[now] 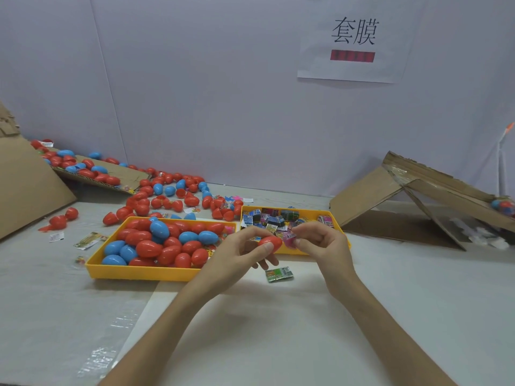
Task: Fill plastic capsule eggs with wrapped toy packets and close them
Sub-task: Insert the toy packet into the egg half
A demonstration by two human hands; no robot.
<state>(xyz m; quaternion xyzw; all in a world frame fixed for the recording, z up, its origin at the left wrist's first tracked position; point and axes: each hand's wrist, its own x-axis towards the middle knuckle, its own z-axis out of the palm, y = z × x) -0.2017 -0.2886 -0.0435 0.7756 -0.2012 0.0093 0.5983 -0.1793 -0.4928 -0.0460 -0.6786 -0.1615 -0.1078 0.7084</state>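
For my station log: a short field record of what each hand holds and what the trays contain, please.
left hand: grips red egg
right hand: pinches pink packet at the egg
left tray: red and blue eggs
right tray: wrapped packets
table: loose green packet near the hands

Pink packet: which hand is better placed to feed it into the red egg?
Right, probably: the right hand pinches the pink packet beside the red egg, which the left hand holds.
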